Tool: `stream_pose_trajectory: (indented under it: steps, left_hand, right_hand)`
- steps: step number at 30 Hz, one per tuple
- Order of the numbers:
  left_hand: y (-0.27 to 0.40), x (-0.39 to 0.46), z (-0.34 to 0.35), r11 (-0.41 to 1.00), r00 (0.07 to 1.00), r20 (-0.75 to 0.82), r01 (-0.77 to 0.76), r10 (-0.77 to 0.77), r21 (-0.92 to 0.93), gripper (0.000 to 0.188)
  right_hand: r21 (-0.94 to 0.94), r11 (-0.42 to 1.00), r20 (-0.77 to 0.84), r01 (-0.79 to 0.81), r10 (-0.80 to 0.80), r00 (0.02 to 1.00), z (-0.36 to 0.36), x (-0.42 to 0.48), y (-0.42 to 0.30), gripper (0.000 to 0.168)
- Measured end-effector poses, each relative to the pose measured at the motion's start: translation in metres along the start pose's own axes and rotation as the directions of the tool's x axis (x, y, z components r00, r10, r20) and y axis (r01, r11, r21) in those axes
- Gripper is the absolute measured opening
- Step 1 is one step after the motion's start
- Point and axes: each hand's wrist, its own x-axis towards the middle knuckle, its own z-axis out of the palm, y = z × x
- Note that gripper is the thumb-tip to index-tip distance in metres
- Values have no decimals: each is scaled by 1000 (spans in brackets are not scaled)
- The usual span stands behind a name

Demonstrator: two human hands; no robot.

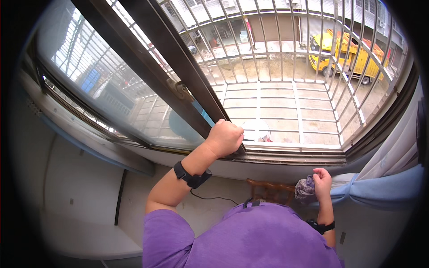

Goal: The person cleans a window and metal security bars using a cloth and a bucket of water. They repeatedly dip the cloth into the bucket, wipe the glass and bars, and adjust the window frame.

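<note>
My left hand (225,138) is curled around the lower part of a dark brown window sash frame (187,63), near the sill track. Its fingertips are mostly hidden from me. A latch (181,88) sits higher up on the neighbouring frame, and the sliding glass pane (110,80) spreads to the left. Low on the right, in front of my body, my right hand (322,184) grips a crumpled greyish-purple cloth (304,188). The cloth hangs beside the fingers, below the window track (295,158).
Metal security bars (295,110) enclose the outside of the window, with a round pale object (256,130) on them. Tied blue and white curtains (382,187) hang at right. A wooden chair (271,189) stands below the sill. A yellow truck (348,57) is outside.
</note>
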Motion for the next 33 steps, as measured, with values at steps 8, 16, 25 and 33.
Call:
stream_pose_trajectory:
  steps: [8,16,25,33]
  left_hand:
    - [-7,3,-59,994,966,-252,-34,59,100,9]
    - [-20,41,-205,803,798,-449,-73,403,592,6]
    - [-19,24,-162,721,948,-314,185,47,668,26]
    - [-48,-1,-95,671,899,-433,359,-63,649,76]
  right_hand:
    - [18,1000,-14,7,-7,1000,5,-1,-4,11]
    - [-2,1000,-46,-16,16,999,0,-3,7,12]
    - [39,997,-12,-72,72,997,13,7,19,11]
    - [-36,995,52,-88,90,995,16,23,21,11]
